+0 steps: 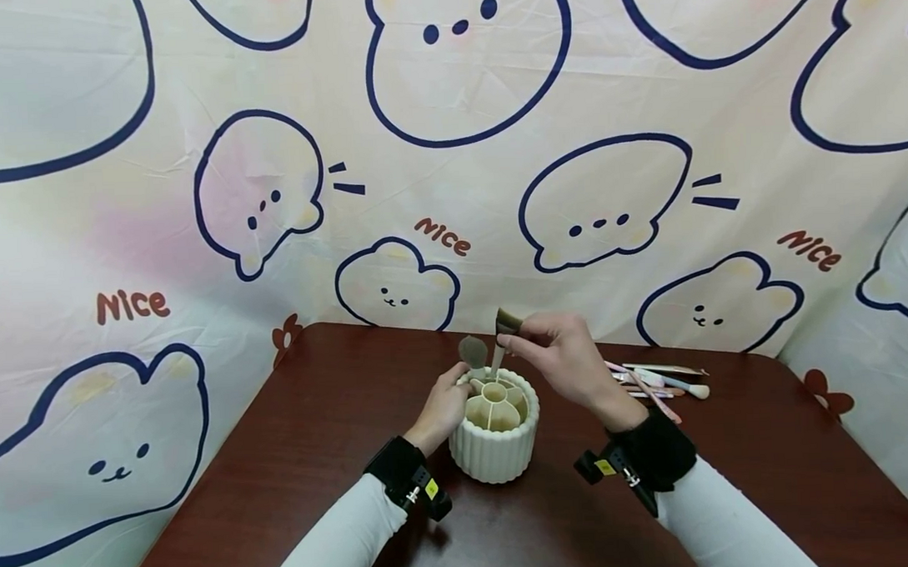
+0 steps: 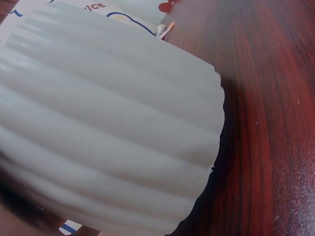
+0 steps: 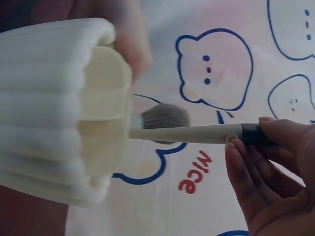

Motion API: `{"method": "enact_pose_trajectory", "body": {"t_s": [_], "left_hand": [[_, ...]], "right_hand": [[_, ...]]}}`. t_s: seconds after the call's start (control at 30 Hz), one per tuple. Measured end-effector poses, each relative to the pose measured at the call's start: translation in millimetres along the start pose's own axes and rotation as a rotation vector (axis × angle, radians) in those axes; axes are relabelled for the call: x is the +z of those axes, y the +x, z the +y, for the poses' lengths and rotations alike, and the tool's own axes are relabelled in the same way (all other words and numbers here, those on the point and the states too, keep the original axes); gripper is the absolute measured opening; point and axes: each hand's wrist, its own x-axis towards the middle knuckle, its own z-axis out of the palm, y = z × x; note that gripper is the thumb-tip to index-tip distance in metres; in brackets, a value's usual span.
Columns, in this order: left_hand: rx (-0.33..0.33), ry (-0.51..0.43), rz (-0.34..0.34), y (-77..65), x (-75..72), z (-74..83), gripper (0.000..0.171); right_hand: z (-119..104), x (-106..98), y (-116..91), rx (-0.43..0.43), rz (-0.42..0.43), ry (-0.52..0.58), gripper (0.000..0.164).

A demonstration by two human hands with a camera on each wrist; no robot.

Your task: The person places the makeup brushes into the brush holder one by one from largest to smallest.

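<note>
A ribbed holder [image 1: 494,459] shows smooth, satin, plastic-looking walls against the glossy wood grain of a table [image 1: 791,464] and a creased, faintly shiny cloth backdrop [image 1: 488,195]. One brush handle [image 3: 189,134] looks smooth and matt; a second brush [image 1: 474,353] bears fine, soft-looking hair [image 3: 166,116]. Matt, fabric-like wristbands [image 1: 658,451] meet soft cloth sleeves [image 1: 732,520].

The ribbed cream holder [image 1: 494,453] stood upright in the left hand [image 1: 442,407]; a fluffy grey brush [image 1: 473,351] rose beside that hand, and the right hand [image 1: 565,359] pinched a tilted, pale-handled brush [image 3: 189,133].
</note>
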Motion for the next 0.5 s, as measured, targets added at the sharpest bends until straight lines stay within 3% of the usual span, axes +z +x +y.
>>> {"method": "enact_pose_trajectory", "body": {"t_s": [0.37,0.5], "left_hand": [[-0.006,-0.007,-0.002,-0.2,-0.7,0.3,0.033],[0.004,-0.001,0.0,-0.9,-1.3,0.0,0.032]], "right_hand": [[20,23,-2,-0.022,-0.057,-0.101,0.026],[26,30,-5,-0.005,-0.079,-0.146,0.018]]}}
